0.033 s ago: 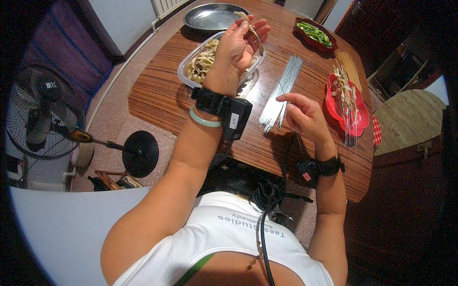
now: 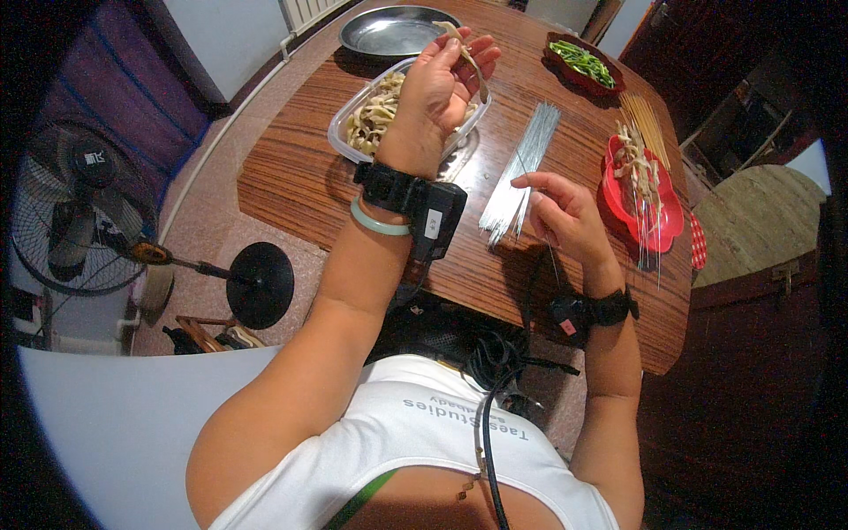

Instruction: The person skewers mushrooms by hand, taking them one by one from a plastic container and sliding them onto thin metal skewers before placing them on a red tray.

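Above a clear plastic tub [image 2: 336,140] of pale, dark-edged food strips [image 2: 375,119], my left hand [image 2: 446,84] pinches one such limp strip [image 2: 468,64] between thumb and forefinger. The other fingers are loosely spread. My right hand [image 2: 565,212], closer to me, is closed around a thin metal skewer [image 2: 554,263], its point rising past the fingertips. Just beyond that hand lies a bundle of metal skewers [image 2: 521,168]. To the right, several skewers threaded with pale strips [image 2: 640,172] rest across a red flower-shaped plate [image 2: 614,196].
A round metal tray [image 2: 389,34] stands at the far left of the wooden table [image 2: 291,172]. At the far right are a dark red dish [image 2: 609,87] of green vegetable pieces and wooden sticks [image 2: 647,132]. A floor fan [image 2: 84,203] stands left; a cable [image 2: 486,433] hangs before me.
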`<state>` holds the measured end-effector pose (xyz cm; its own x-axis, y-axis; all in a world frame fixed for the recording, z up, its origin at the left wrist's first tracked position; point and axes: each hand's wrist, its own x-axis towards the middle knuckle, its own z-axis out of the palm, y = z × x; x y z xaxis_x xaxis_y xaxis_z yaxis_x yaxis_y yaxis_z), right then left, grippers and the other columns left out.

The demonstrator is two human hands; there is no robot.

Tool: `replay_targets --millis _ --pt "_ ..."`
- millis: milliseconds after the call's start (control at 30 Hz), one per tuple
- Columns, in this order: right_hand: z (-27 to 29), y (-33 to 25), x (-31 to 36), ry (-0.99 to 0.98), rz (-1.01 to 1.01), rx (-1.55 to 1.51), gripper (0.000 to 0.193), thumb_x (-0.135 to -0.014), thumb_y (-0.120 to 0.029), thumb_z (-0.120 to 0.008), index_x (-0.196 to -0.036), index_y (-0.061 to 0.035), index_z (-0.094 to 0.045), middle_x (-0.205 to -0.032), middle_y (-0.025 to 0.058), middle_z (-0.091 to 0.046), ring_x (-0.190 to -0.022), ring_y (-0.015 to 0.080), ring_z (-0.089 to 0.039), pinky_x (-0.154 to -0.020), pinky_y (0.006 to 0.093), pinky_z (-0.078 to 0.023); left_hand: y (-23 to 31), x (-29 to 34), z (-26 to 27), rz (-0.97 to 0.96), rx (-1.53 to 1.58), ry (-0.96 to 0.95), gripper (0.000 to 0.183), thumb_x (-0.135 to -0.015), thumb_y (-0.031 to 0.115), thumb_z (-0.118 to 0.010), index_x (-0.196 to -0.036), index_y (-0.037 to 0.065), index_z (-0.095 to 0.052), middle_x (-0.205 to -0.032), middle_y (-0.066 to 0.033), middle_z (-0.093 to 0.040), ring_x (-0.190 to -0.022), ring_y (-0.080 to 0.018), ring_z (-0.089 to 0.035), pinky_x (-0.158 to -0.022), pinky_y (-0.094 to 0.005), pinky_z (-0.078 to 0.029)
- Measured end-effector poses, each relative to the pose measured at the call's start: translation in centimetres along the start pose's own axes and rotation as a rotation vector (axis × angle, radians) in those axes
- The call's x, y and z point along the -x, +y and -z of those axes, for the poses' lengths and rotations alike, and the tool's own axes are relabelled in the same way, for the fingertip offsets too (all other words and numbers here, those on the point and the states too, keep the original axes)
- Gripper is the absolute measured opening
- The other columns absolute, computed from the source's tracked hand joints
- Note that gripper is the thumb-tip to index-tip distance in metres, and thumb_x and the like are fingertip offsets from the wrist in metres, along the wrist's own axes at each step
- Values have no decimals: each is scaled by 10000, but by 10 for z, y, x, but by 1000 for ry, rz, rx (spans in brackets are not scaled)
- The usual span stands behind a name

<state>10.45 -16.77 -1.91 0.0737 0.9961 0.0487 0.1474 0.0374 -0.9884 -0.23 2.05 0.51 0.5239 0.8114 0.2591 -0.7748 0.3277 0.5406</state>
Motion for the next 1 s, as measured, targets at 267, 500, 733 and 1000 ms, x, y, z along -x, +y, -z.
replay_targets --millis 267,500,733,1000 --pt "-1 -5 0 21 15 6 221 -833 -54 -397 -1010 41 -488 -525 -40 -413 -397 11 -339 -344 145 -246 -3 -2 0 -18 -4 -19 176 -881 137 -351 -1005 34 -423 -929 -147 -563 -844 -238 -572 -720 -327 -485" --pt "-2 -4 0 -12 7 -56 217 -829 -46 -396 -1003 44 -490 -527 -39 -411 -398 13 -337 -344 147 -245 -1 -2 2 -28 -38 -23 179 -884 142 -345 -1002 31 -422 -928 -152 -564 -837 -240 -578 -719 -328 -485" --pt "-1 -3 1 -22 43 -2 221 -824 -39 -395 -1003 50 -488 -532 -35 -416 -408 19 -343 -359 154 -252 -2 -1 -1 -48 -58 7 177 -881 142 -355 -996 27 -423 -930 -160 -562 -833 -245 -580 -715 -330 -488" --pt "0 -2 0 -15 20 -18 223 -823 -34 -393 -1006 54 -484 -535 -34 -421 -414 19 -348 -366 153 -256 -1 0 -3 -51 -47 5 172 -876 125 -364 -998 18 -421 -931 -169 -558 -830 -254 -580 -728 -337 -490"
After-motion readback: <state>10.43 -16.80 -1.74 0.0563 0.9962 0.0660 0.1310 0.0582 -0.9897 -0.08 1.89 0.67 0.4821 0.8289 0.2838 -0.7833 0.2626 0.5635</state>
